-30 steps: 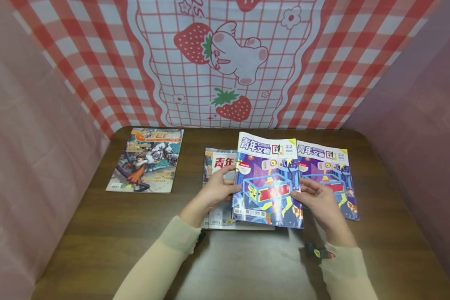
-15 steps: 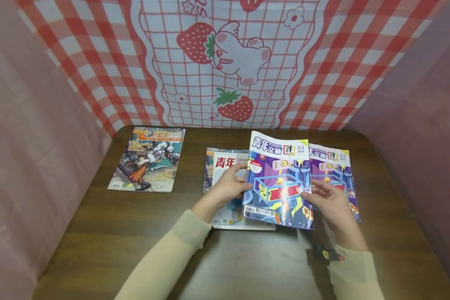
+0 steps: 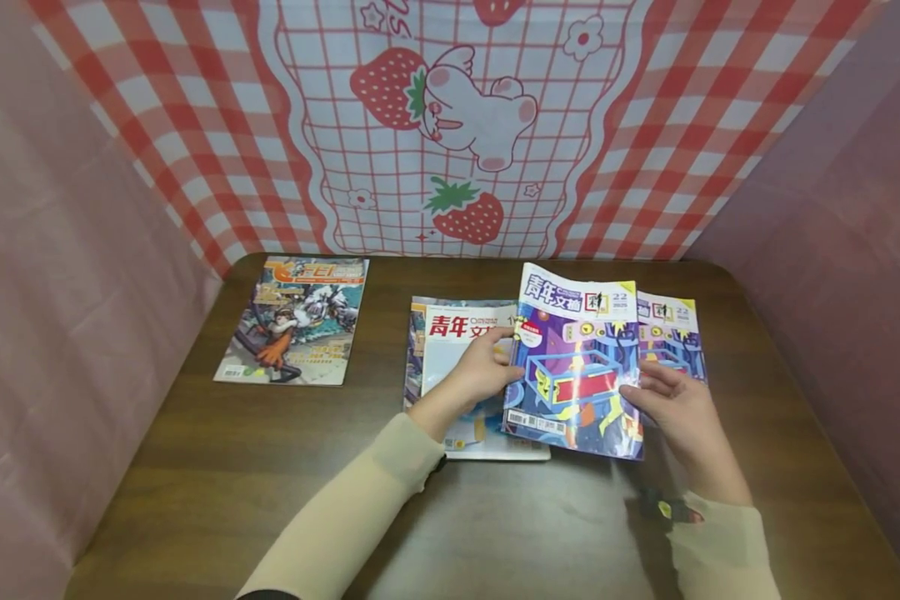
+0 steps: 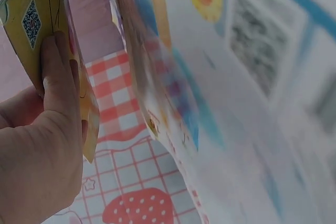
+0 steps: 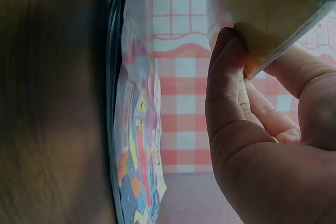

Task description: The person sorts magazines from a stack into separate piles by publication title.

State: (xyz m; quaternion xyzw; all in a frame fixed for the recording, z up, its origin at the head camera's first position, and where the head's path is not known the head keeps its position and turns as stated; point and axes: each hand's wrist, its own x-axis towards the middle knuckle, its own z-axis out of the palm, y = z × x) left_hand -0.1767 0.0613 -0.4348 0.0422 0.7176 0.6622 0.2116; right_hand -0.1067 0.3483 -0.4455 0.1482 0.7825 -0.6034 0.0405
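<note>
Both hands hold a glossy purple-and-blue magazine (image 3: 577,367) above the table, tilted toward the head camera. My left hand (image 3: 487,367) pinches its left edge, and my right hand (image 3: 678,408) grips the right edge between thumb and fingers. The left wrist view shows the yellow back cover (image 4: 21,40) with a QR code. Under it to the left, a white-covered magazine (image 3: 457,333) lies partly on another magazine (image 3: 414,350), mostly hidden. A matching purple magazine (image 3: 675,333) lies at the right, partly covered from the head view by the held one.
A comic-style magazine (image 3: 292,321) lies by itself at the table's back left. The brown wooden table (image 3: 270,467) meets a red-checked strawberry cloth (image 3: 465,108) behind it. Pink curtains (image 3: 67,250) close off both sides.
Both hands have carried the held magazine to the right. More of the white-covered magazine's front shows now, and less of the matching purple magazine.
</note>
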